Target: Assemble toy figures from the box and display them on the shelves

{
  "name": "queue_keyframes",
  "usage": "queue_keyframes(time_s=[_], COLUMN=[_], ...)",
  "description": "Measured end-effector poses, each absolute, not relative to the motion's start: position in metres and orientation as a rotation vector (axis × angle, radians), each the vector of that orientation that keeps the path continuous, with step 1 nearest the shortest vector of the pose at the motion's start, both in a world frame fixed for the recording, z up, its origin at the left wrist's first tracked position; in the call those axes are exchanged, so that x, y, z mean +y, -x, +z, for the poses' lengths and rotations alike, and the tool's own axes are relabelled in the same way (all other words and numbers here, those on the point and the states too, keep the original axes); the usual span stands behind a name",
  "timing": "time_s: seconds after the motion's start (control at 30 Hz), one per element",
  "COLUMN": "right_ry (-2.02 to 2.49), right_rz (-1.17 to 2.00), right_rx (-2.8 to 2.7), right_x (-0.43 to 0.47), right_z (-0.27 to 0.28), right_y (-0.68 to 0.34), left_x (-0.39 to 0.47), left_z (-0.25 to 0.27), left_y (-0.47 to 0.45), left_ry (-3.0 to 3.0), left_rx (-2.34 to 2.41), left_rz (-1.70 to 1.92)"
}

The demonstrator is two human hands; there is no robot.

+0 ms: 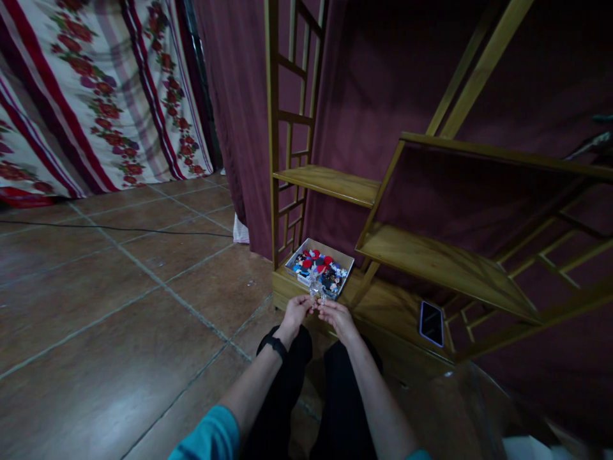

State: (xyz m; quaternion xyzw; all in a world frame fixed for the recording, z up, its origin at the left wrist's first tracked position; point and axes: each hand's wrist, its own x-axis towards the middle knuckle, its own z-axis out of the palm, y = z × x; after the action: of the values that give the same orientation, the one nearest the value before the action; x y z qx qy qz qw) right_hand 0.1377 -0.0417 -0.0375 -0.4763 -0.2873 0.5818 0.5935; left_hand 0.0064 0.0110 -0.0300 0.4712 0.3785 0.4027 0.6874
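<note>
**Fingers point(307, 301) pinch a clear thing point(316, 287) by the box point(341, 257)**

The left hand point(297, 311) and the right hand point(336, 314) meet at the near side of the box, both holding the clear thing. It is too small to name. Lots of little red, blue, black and white things point(318, 263) fill the box. A phone point(431, 323) lies on the low shelf point(387, 303), well to the right of the box.

A white cloth with red stripes and flowers point(119, 83) hangs down to brown square floor tiles point(96, 306), which a thin black cable point(158, 230) crosses. A dark-screened phone with a pale purple rim point(431, 324) lies on a yellow-brown wooden shelf unit point(431, 259) before a maroon fabric curtain point(239, 96).
</note>
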Motion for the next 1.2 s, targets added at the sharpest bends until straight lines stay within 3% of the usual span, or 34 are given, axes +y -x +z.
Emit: queue_keyframes(time_s=[0.63, 1.2], right_ry=[1.158, 0.989], right_rz=[1.155, 1.283], right_rx=[-0.577, -0.623], right_x=[-0.038, -0.042], right_z=[-0.043, -0.037], right_y=[-0.144, -0.143], left_x=[0.010, 0.010], left_z=[-0.032, -0.035], left_y=[-0.009, -0.010], left_ry=[-1.064, -1.074], left_rx=[0.932, 0.928], left_rz=[0.969, 1.038])
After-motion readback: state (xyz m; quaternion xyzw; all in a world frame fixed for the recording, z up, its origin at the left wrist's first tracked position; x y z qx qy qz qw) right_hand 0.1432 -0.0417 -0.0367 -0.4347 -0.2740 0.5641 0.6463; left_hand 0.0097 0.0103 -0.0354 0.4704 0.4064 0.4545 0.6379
